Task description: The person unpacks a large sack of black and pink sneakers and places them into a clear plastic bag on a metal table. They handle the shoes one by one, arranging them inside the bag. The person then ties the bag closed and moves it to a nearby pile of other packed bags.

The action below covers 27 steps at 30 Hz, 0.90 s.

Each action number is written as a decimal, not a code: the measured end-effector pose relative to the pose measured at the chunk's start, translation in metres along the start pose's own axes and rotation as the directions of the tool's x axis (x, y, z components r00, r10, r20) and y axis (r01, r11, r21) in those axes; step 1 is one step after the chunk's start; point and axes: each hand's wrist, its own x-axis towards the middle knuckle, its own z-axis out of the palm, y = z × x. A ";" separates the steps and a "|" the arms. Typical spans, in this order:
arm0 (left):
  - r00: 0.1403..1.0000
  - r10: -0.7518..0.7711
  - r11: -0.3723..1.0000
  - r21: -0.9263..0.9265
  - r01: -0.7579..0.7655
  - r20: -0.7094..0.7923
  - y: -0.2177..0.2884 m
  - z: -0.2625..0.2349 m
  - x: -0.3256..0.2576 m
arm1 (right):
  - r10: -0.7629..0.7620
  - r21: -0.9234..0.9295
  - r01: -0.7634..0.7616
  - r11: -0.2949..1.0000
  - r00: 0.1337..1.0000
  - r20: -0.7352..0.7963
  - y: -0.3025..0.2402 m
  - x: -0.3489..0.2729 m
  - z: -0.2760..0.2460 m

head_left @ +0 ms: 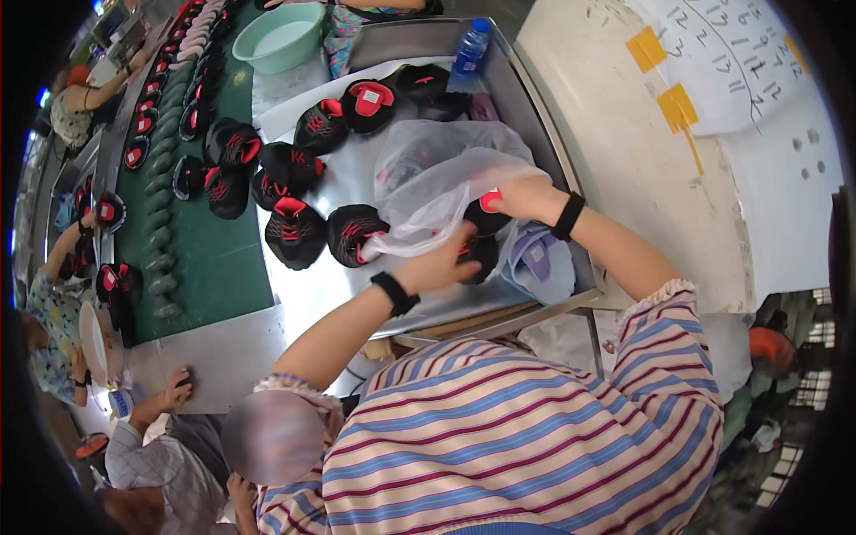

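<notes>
A clear plastic bag lies crumpled over the right part of a metal tray. My right hand is closed at its far-right side, fingers on a black and red shoe upper partly under the film. My left hand is at the bag's near edge, fingers apart, beside another dark shoe upper; I see nothing gripped in it. Several black knitted shoe uppers with red linings, one of them a shoe upper at the near left, stand in a loose arc left of the bag.
The metal tray's raised rim runs along the right. A blue bottle stands at its back corner, a lilac cloth near my right wrist. Leftward, a green belt carries shoe uppers; a green basin sits behind. Other people work at left.
</notes>
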 end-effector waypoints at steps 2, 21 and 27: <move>0.997 -0.030 0.951 0.305 0.049 -0.068 -0.005 0.007 0.022 | -0.253 -0.162 0.227 0.960 0.955 -0.158 0.014 -0.012 0.021; 0.957 -0.285 0.792 -0.552 0.263 0.048 0.004 -0.035 -0.081 | -0.074 0.935 -0.169 0.312 0.977 0.201 0.034 -0.011 0.002; 0.627 -0.630 0.237 -0.883 -0.406 -0.458 -0.023 -0.042 -0.147 | -0.443 0.962 -0.239 0.133 0.854 0.273 -0.014 -0.004 -0.001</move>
